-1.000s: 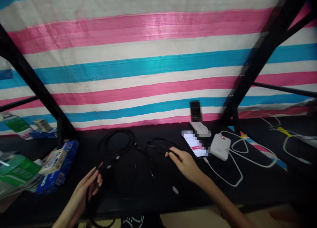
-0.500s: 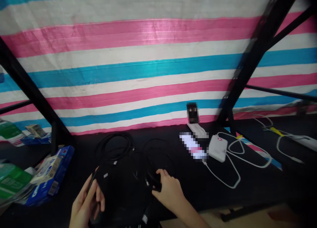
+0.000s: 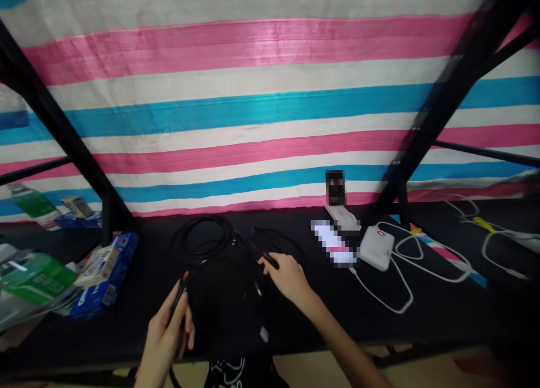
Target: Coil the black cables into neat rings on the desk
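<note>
My left hand [image 3: 169, 323] is closed round a black cable [image 3: 179, 295], which rises past the thumb and hangs down below the wrist. To its right, my right hand [image 3: 287, 275] pinches a dark cable [image 3: 271, 260] between thumb and fingers. Behind both hands lies a coiled black cable [image 3: 179, 239] on the black table. A silver connector [image 3: 259, 289] shows just left of my right hand, and a larger grey plug [image 3: 264, 334] lies nearer the front edge. Black on black hides where the cables run between my hands.
A blurred-out lit phone [image 3: 333, 243] lies at right, beside a white power bank [image 3: 377, 248] with a white cable [image 3: 403, 309]. Blue packaging [image 3: 120, 270] and a green-labelled bottle [image 3: 37, 278] stand at left. Black frame posts [image 3: 442, 112] slant before a striped sheet [image 3: 253, 112].
My right hand has moved away from me with its cable. My left hand keeps its grip and sits slightly further right in view. The whole view has shifted a little.
</note>
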Demonstrator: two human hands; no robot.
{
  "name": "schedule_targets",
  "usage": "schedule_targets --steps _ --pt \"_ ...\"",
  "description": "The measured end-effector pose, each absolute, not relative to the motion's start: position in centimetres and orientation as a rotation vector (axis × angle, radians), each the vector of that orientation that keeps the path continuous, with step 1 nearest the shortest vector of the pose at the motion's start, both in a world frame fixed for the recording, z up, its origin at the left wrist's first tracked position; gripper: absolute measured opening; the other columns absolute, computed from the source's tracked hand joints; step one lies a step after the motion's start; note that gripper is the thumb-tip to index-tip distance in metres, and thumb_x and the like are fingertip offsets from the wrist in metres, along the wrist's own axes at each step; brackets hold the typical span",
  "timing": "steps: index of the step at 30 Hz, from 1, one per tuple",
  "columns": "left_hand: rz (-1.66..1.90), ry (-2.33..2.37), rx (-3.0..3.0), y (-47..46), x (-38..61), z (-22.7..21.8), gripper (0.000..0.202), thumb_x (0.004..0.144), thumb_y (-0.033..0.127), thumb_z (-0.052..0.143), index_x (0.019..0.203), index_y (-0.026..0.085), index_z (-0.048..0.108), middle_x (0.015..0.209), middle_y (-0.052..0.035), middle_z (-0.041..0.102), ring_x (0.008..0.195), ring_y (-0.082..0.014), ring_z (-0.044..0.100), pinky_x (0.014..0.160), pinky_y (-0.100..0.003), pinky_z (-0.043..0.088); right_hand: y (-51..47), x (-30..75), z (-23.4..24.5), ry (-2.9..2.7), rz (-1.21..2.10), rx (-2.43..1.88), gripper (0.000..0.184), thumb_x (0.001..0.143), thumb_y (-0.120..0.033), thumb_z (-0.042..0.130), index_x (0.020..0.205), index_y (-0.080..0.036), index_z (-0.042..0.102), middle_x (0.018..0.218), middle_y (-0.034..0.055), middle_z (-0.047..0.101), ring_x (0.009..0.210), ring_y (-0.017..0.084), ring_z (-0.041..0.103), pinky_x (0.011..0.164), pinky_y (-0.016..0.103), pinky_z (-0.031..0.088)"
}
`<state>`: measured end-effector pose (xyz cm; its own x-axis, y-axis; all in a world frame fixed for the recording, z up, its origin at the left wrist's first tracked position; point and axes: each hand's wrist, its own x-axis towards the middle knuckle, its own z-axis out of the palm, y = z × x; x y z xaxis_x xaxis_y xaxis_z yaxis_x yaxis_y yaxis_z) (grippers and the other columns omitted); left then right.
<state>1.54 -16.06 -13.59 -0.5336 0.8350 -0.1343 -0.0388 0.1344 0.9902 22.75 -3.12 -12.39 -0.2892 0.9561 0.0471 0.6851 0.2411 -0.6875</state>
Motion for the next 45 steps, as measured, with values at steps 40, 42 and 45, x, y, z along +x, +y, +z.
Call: schedule_targets --steps 40,42,45 --pt "1.947 1.53 0.239 -16.2 -3.2 -17.8 0.076 0.057 0.047 0.073 0.124 0.02 0.049 0.052 0.0088 0.042 0.043 -0.0077 0.045 0.03 -0.013 0.026 -3.4 34.3 4.6 -1.14 0.596 -0.686 0.016 0.076 -0.045 0.063 0.077 -0.03 0.058 0.043 -0.0061 0.024 0.039 0.014 0.018 0.036 0.027 0.012" --pt "1.95 1.537 0.284 -16.3 -3.0 -17.4 0.074 0.059 0.049 0.071 0.124 0.021 0.049 0.052 0.009 0.042 0.042 -0.0073 0.044 0.029 -0.013 0.025 -3.1 33.9 4.8 -1.221 0.536 -0.711 0.012 0.081 -0.042 0.058 0.078 -0.03 0.059 0.046 -0.0055 0.024 0.04 0.014 0.019 0.038 0.028 0.014" --pt "1.964 1.565 0.352 -16.4 -2.7 -16.8 0.069 0.063 0.051 0.068 0.122 0.021 0.051 0.048 0.0104 0.036 0.036 -0.0054 0.037 0.027 -0.012 0.02 -2.4 32.4 4.4 -1.331 0.562 -0.69 0.015 0.082 -0.042 0.058 0.08 -0.028 0.06 0.045 -0.0061 0.028 0.039 0.013 0.023 0.037 0.027 0.015"
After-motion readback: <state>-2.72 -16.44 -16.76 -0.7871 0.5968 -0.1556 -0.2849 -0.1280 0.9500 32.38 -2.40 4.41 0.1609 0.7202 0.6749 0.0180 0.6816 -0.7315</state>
